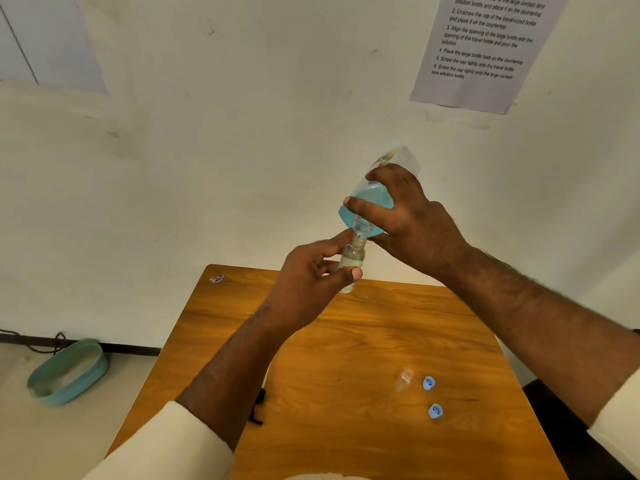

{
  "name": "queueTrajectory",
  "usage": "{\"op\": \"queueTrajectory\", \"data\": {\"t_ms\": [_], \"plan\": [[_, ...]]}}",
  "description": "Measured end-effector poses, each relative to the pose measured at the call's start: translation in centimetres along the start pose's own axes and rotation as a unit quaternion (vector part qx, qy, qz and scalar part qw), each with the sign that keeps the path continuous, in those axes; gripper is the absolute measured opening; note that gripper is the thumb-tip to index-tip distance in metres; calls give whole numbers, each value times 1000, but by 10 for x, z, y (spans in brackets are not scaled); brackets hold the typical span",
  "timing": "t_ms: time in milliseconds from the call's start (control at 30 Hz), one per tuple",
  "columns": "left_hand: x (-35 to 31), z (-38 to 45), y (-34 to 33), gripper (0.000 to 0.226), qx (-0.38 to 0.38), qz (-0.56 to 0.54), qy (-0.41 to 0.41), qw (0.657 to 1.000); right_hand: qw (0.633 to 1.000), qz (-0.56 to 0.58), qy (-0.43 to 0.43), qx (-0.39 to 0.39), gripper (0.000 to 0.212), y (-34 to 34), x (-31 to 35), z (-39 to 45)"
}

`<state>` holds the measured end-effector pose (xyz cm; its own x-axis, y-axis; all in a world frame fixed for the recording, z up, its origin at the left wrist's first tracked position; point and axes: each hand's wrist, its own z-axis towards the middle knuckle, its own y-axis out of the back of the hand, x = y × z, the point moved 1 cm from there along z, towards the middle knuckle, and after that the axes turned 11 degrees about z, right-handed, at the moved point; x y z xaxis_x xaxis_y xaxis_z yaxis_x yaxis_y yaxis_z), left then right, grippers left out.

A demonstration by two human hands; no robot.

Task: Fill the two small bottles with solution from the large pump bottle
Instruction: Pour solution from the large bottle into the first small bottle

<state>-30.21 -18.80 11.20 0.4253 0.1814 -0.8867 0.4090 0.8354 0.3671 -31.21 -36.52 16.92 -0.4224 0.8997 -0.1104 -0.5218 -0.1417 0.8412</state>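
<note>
Blue-filled large bottle [372, 199] tipped neck-down in right hand [412, 220], mouth touching small bottle [351, 259].
Left hand [311, 278] grips small clear bottle upright.

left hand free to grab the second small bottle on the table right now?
Probably not. The left hand is closed around the small bottle being filled from the large bottle in the right hand. The path to the empty bottle looks clear, but the hand is occupied.

Two caps [432, 396] and a second small bottle [403, 379] are set near the table's [311, 341] right edge; the large bottle [372, 199] is tipped above the small bottle [351, 258] over the far edge.
</note>
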Motion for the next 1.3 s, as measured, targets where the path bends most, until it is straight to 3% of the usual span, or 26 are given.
{"op": "queueTrajectory", "data": {"t_ms": [667,1067,1300], "plan": [[3,-1,-2,52,-8,-18,-31,999,999,34,-21,-6,58,-7,-2,-5],[45,-17,-14,52,-22,-71,19,997,965,206,-155,-39,67,-69,13,-43],[91,-42,-24,49,-45,-186,83,978,935,272,-227,16,74,-140,33,-85]]}}
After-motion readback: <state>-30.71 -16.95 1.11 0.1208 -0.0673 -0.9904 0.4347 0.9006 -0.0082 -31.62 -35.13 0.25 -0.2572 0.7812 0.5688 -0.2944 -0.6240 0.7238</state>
